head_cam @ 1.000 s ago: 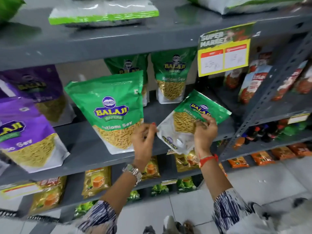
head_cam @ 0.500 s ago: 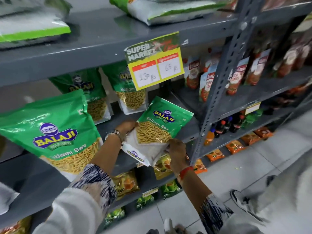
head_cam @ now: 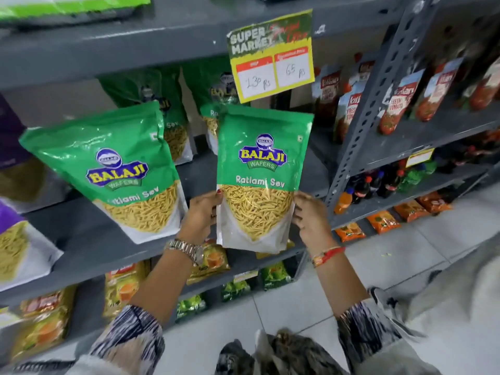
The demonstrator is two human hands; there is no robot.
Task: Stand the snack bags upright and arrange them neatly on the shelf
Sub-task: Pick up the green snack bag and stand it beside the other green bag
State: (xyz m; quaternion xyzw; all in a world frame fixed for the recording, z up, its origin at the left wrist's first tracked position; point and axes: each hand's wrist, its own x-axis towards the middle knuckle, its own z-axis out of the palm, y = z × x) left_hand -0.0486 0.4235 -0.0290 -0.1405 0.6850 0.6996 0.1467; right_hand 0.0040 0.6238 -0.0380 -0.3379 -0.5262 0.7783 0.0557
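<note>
The green snack bag (head_cam: 261, 174) stands upright at the shelf (head_cam: 81, 239) front edge, long axis vertical, label facing out. The left hand (head_cam: 201, 215) and right hand (head_cam: 311, 217) pinch its lower sides, fingers clamped on it.

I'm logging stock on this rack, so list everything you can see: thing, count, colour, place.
held sev bag: one, green, upright between both hands
sev bags on shelf: at least three, green, middle shelf
purple bags: at least two, far left
price sign: one, yellow and green, upper shelf edge
tomato pouches: several, red, right rack
drink bottles: several, dark and orange, below pouches
orange packets: several, right bottom shelf
left hand: wristwatch, grips bag's left edge
right hand: red thread, grips right edge
</note>
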